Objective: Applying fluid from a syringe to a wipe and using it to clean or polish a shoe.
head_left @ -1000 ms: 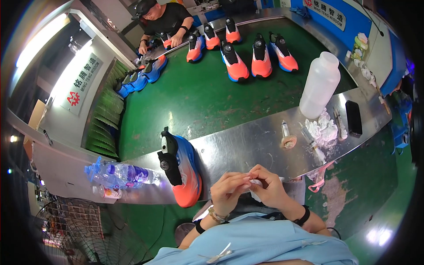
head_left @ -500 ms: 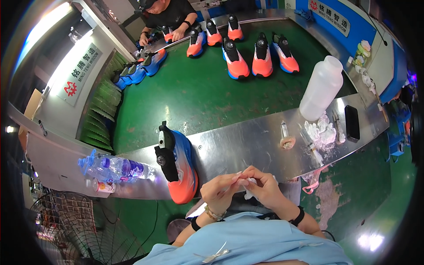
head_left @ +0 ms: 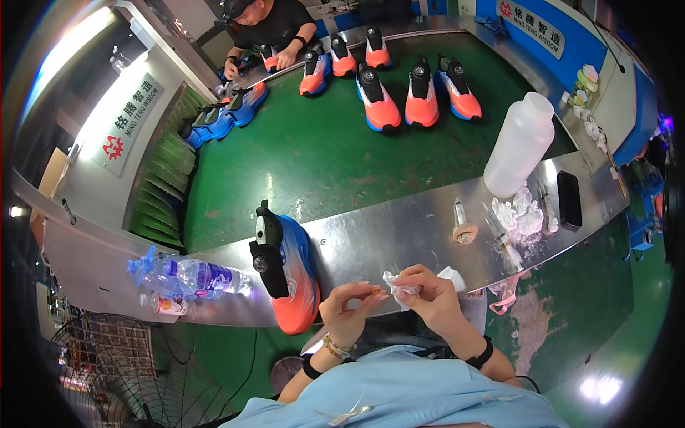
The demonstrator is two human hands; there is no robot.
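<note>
My right hand (head_left: 432, 303) pinches a small crumpled white cloth (head_left: 396, 283) just above the near edge of the steel work ledge (head_left: 385, 235). My left hand (head_left: 346, 308) is close beside it, fingers curled together, fingertips near the cloth but apart from it. An orange and blue shoe (head_left: 285, 267) with a black last inside stands on the ledge just left of my left hand.
A tall white plastic bottle (head_left: 521, 143), crumpled white wipes (head_left: 519, 214), a black phone (head_left: 569, 200) and a small glue vial (head_left: 462, 225) lie on the ledge to the right. Clear water bottles (head_left: 185, 274) lie left. Several shoes (head_left: 407, 93) ride the green belt; another person (head_left: 267, 28) works at its far end.
My hands have drawn slightly apart; the right one now holds the white cloth alone while the left has let go. The camera view has shifted a little.
</note>
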